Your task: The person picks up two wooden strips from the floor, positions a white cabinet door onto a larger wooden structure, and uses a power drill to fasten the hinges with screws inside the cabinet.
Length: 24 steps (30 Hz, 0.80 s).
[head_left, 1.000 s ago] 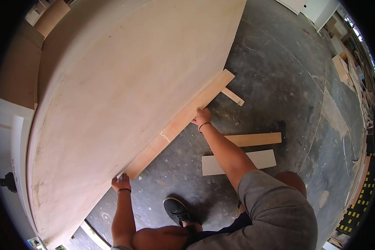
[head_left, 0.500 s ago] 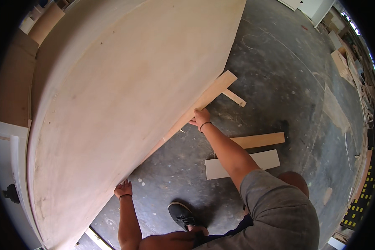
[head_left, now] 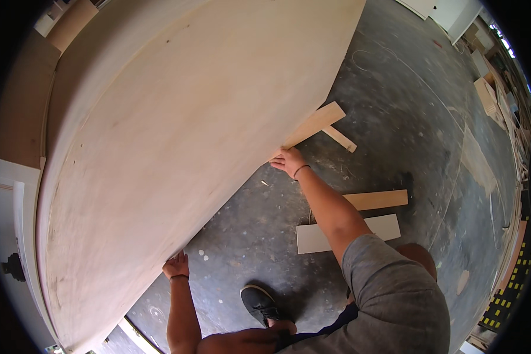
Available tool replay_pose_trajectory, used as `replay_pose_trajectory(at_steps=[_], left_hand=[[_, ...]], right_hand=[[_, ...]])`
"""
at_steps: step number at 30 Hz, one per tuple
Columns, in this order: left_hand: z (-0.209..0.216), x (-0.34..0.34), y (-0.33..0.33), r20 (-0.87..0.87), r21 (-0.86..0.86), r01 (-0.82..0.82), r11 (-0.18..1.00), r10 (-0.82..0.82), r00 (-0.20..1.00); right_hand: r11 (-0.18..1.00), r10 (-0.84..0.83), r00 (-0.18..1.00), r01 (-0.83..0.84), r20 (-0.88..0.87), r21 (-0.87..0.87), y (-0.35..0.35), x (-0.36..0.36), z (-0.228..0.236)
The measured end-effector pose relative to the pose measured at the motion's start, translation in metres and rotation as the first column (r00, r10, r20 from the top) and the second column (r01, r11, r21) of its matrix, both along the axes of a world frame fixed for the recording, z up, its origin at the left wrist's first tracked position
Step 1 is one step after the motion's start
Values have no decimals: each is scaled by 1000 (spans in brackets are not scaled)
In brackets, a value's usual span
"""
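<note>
A large pale plywood panel slants across the left and middle. My left hand is at its lower edge, fingers curled against that edge with the tips partly hidden. Farther along the same edge, my right hand grips a long wooden strip. The strip's far end sticks out beyond the panel, while its nearer part is hidden beneath. Beside that far end, a short wooden stick lies on the floor.
On the grey concrete floor, another wooden strip and a white board lie under my right forearm. My shoe stands near the panel. Scrap wood is piled along the right side. A thin cord trails across the floor.
The wooden strip's nearer part, which showed along the panel's edge, has swung under the panel. My right hand stays on the strip; my left hand has hardly moved. The view has shifted slightly.
</note>
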<state>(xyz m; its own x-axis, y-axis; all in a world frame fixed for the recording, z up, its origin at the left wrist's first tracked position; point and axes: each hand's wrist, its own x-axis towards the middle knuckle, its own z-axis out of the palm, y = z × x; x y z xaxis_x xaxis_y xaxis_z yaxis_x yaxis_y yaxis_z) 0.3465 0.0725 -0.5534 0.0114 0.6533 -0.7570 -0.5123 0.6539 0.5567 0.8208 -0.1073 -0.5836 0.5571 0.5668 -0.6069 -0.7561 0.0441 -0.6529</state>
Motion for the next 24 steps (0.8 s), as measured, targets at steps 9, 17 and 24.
replay_pose_trajectory(at_steps=[9, 17, 24], left_hand=[[6, 0, 1, -33, 31, 152, 988, -151, 988], [-15, -3, 10, -274, -33, 97, 995, -102, 956], [-74, -71, 32, -889, -74, 655, 752, -348, 299]], right_hand=[[979, -201, 980, 201, -3, 46, -23, 43, 3], [980, -195, 981, 195, -10, 36, -28, 45, 12], [989, -142, 987, 139, -70, -41, -18, 43, 12]])
